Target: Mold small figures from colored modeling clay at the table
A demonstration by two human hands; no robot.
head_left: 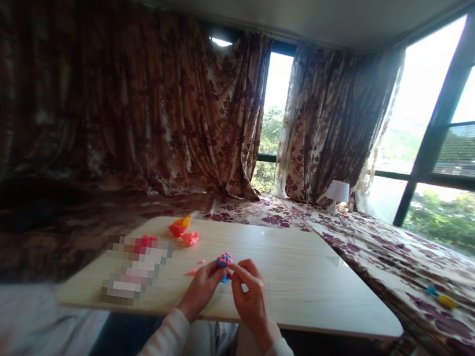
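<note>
A small rounded blue piece, apparently modelling clay, covered in pink dots, is held just above the near part of the table. My left hand has its thumb and fingers closed on it from the left. From the right, the fingertips of my right hand meet its edge, index finger reaching across with the fingers bent. A bit of plain blue shows below, between the hands; whether it joins the dotted piece I cannot tell. Left of my hands, a pink strip and a tiny pink bit lie on the table.
The pale wood-grain table has orange, red and pink lumps at its back left. Nearer left are a red lump and a blurred-out object. On the patterned cloth at right lie a yellow-and-blue thing and a lamp.
</note>
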